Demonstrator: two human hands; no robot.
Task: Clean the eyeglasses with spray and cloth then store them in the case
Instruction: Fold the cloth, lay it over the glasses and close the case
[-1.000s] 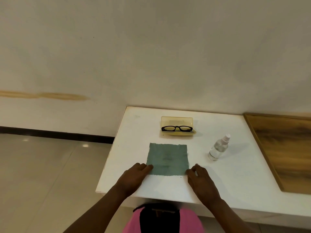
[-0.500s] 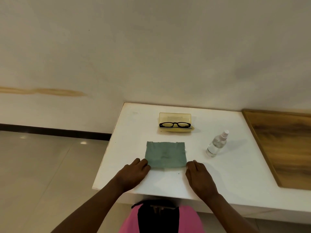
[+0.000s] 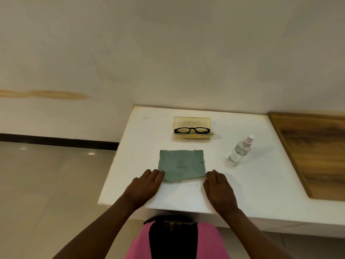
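A green cloth [image 3: 181,165] lies on the white table [image 3: 252,186] in front of me. My left hand [image 3: 143,186] rests palm down with its fingertips on the cloth's near left corner. My right hand [image 3: 219,187] is at the near right corner in the same way. The cloth's near edge is slightly raised and wrinkled between them. Behind the cloth, black-framed eyeglasses [image 3: 192,130] sit in an open yellow case [image 3: 192,121]. A clear spray bottle [image 3: 239,151] with a white nozzle stands to the right of the cloth.
A wooden board [image 3: 317,152] covers the table's right side. The wall rises directly behind the table. The table's left edge drops to a tiled floor [image 3: 46,184].
The view has shifted a little. Both hands stay at the cloth's near corners, and the near edge has drawn up and wrinkled, so the cloth looks shorter.
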